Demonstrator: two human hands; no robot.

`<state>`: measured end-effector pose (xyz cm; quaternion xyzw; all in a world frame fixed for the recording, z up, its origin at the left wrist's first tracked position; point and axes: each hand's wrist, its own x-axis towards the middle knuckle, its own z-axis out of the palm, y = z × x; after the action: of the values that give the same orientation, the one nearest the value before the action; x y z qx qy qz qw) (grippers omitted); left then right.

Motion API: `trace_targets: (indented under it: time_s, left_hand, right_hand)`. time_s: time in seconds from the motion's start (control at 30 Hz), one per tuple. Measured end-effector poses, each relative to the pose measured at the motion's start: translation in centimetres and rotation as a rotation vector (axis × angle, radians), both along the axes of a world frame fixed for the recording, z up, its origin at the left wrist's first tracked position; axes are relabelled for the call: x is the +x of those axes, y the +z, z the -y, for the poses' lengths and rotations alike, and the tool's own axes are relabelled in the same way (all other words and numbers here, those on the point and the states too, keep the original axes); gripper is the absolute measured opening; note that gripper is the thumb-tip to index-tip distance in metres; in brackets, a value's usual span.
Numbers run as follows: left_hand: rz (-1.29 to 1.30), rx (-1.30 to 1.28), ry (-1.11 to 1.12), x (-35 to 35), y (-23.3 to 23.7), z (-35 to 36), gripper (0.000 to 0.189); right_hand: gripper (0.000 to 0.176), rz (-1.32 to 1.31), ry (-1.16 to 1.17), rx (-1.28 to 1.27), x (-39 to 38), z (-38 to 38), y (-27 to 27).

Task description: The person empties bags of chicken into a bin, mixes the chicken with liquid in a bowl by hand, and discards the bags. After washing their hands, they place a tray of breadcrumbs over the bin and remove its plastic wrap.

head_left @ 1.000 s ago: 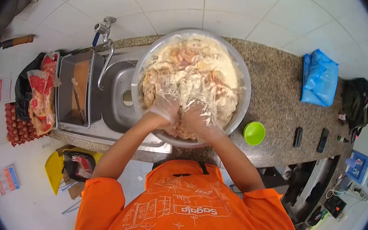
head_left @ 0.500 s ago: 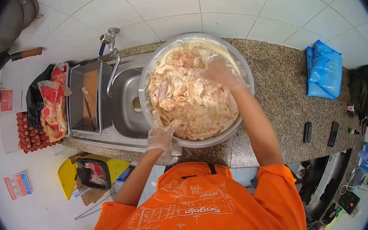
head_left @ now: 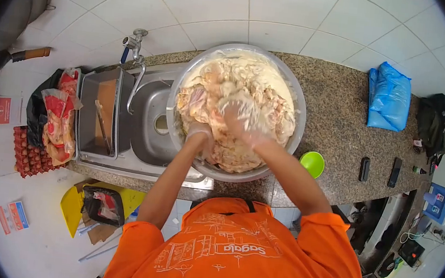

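Note:
A large round tub (head_left: 298,122) stands on the counter and overlaps the sink. Raw chicken pieces (head_left: 226,150), coated in pale creamy batter, fill it. In a clear plastic glove, my left hand (head_left: 200,132) reaches into the near left part of the meat, its fingers mostly hidden. My right hand (head_left: 241,123), gloved and coated with batter, is among the chicken near the tub's middle. Motion smears its fingers, so their hold cannot be made out.
Left of the tub are a steel sink (head_left: 144,139), a tap (head_left: 137,76), a grey bin (head_left: 89,144), bagged meat (head_left: 58,127) and egg trays (head_left: 28,151). A green bowl (head_left: 312,164), a blue bag (head_left: 388,97) and two dark devices (head_left: 364,169) lie to the right.
My right hand has moved from the tub's far right toward its middle. My left hand has gone from the near rim deeper into the tub. The green bowl has come into sight.

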<state>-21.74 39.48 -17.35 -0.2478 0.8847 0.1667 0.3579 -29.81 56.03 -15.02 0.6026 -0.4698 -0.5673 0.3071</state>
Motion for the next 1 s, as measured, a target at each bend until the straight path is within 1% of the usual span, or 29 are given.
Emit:
trace_targets:
  time_s: [0.03, 0.07, 0.1, 0.17, 0.2, 0.23, 0.27, 0.3, 0.33, 0.37, 0.4, 0.43, 0.47, 0.5, 0.53, 0.57, 0.6, 0.63, 0.67, 0.7, 0.73, 0.77, 0.8, 0.83, 0.87, 0.9, 0.93, 0.97, 1.0]
  left_hand:
    - [0.098, -0.169, -0.483, -0.3, 2.4, 0.1, 0.044]
    - [-0.191, -0.085, -0.045, 1.0, -1.4, 1.2, 0.044]
    - [-0.199, -0.087, -0.045, 1.8, -0.9, 1.6, 0.044]
    - [-0.394, -0.126, -0.214, 3.1, 0.6, 2.4, 0.050]
    - [-0.395, -0.128, -0.210, 3.6, 1.1, 3.1, 0.050]
    - [-0.478, -0.093, -0.303, 4.0, 1.4, 3.8, 0.050]
    - [-0.561, -0.057, -0.395, 4.3, 1.7, 4.2, 0.049]
    - [-0.561, -0.054, -0.389, 4.8, 2.1, 4.2, 0.049]
    - [-0.659, 0.092, -0.221, 5.4, 2.7, 4.2, 0.049]
    - [-0.753, 0.236, -0.050, 5.9, 3.3, 4.1, 0.049]
    - [-0.755, 0.236, -0.044, 5.9, 4.5, 4.0, 0.049]
    - [-0.643, 0.140, -0.074, 5.9, 5.9, 3.9, 0.052]
    - [-0.530, 0.045, -0.105, 5.8, 6.5, 3.8, 0.055]
    - [-0.532, 0.046, -0.104, 5.7, 6.4, 3.8, 0.055]
    - [-0.657, 0.096, 0.017, 5.5, 6.0, 3.7, 0.056]
    - [-0.778, 0.146, 0.140, 5.4, 5.5, 3.7, 0.058]
    - [-0.773, 0.149, 0.138, 5.1, 3.9, 4.6, 0.058]
    - [-0.768, -0.136, -0.214, 4.5, 1.7, 6.3, 0.061]
    - [-0.738, -0.422, -0.563, 3.6, 0.4, 7.5, 0.064]
    - [-0.734, -0.420, -0.563, 1.9, 2.4, 6.7, 0.064]
    - [-0.537, -0.136, -0.052, -0.5, 6.4, 4.6, 0.066]
    - [-0.314, 0.149, 0.448, -2.2, 8.5, 3.5, 0.068]
    - [-0.315, 0.152, 0.446, -2.9, 6.2, 4.6, 0.068]
    - [-0.307, 0.599, 0.711, -3.3, 2.1, 6.2, 0.068]
    - [-0.281, 1.056, 0.962, -3.9, -0.1, 7.1, 0.069]
    - [-0.283, 1.063, 0.959, -4.7, -0.1, 7.0, 0.069]
    - [-0.230, 1.050, 0.975, -5.4, -0.2, 6.8, 0.067]
    - [-0.178, 1.034, 0.992, -6.1, -0.2, 6.7, 0.065]
    - [-0.182, 1.035, 0.992, -6.8, -0.8, 6.7, 0.065]
  right_hand:
    - [0.062, -0.044, -0.003, -0.079, 1.6, -1.6, -0.1]
    - [0.058, -0.086, -0.004, -0.159, 3.3, -3.1, -0.2]
    - [0.055, -0.126, -0.004, -0.241, 4.7, -4.3, -0.4]
    - [0.049, -0.203, 0.000, -0.409, 6.2, -5.4, -0.9]
    - [0.043, 0.322, -0.185, -0.443, 5.2, -5.0, -1.2]
    - [0.043, 0.322, -0.182, -0.442, 5.1, -4.9, 0.9]
    - [0.038, 0.795, -0.329, -0.770, 4.9, -4.9, 5.2]
    - [0.033, 1.276, -0.474, -1.086, 4.8, -4.9, 8.1]
    - [0.033, 1.279, -0.472, -1.077, 4.6, -5.3, 9.2]
    - [0.031, 1.475, -0.756, -1.077, 4.2, -6.0, 9.9]
    - [0.031, 1.655, -1.052, -1.058, 3.6, -6.8, 10.1]
    - [0.031, 1.654, -1.051, -1.052, 3.0, -7.7, 9.3]
    - [0.034, 1.646, -0.894, -1.337, 2.3, -8.7, 7.8]
    - [0.038, 1.615, -0.716, -1.616, 1.6, -8.9, 7.8]
    - [0.038, 1.614, -0.717, -1.616, 0.9, -9.2, 7.8]
    - [0.042, 1.666, -0.860, -1.612, 0.0, -9.4, 8.0]
    - [0.045, 1.712, -1.008, -1.605, -0.6, -9.4, 8.2]
    - [0.045, 1.710, -1.014, -1.607, -1.2, -9.2, 7.9]
    - [0.052, 1.830, -1.198, -1.553, -1.7, -9.0, 7.5]
    - [0.060, 1.946, -1.385, -1.483, -2.3, -8.7, 6.9]
    - [0.060, 1.949, -1.390, -1.480, -3.2, -8.3, 5.6]
    - [0.063, 1.958, -1.378, -1.122, -4.5, -7.9, 3.8]
    - [0.067, 1.932, -1.344, -0.779, -5.4, -7.6, 2.7]
    - [0.067, 1.925, -1.342, -0.785, -5.9, -7.1, 2.6]
    - [0.063, 2.129, -1.637, -0.961, -6.2, -6.3, 2.6]
    - [0.059, 2.311, -1.946, -1.148, -6.5, -5.8, 2.5]
    - [0.059, 2.305, -1.946, -1.154, -6.6, -5.6, 2.0]
    - [0.062, 2.551, -2.015, -1.166, -6.6, -5.4, 1.3]
    - [0.064, 2.810, -2.067, -1.161, -6.8, -5.0, 0.8]
